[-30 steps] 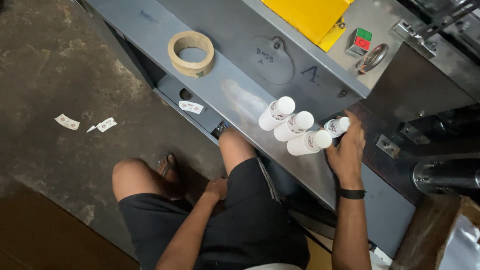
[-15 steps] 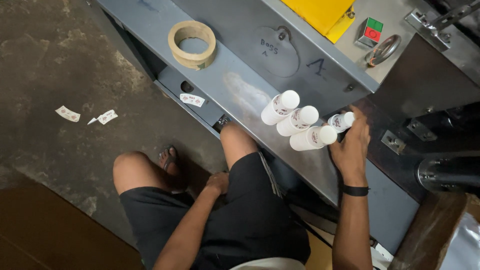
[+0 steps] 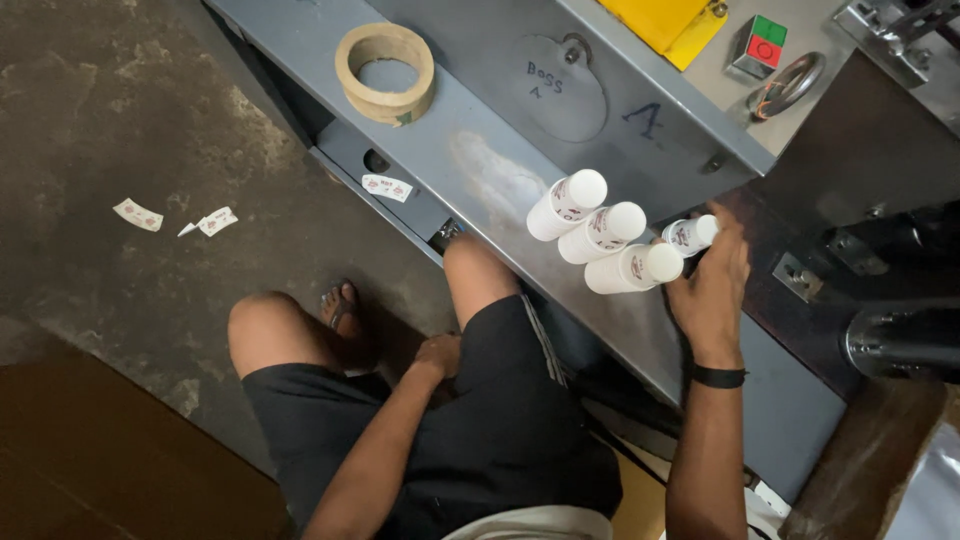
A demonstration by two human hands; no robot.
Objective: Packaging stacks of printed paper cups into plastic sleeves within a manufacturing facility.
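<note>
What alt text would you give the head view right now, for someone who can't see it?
Seen from above, a seated person's right hand grips one of four white bottles standing on a grey metal machine ledge. The left hand rests on the thigh. A tape roll lies further along the ledge.

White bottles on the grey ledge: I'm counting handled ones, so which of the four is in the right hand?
The small one farthest right, against the right hand. The three larger bottles stand clear of the fingers.

We see four white bottles (image 3: 604,232) with small red-marked labels standing clustered on the grey ledge (image 3: 480,170). One white label (image 3: 386,187) sticks below it; torn labels (image 3: 175,218) lie on the left floor.
</note>
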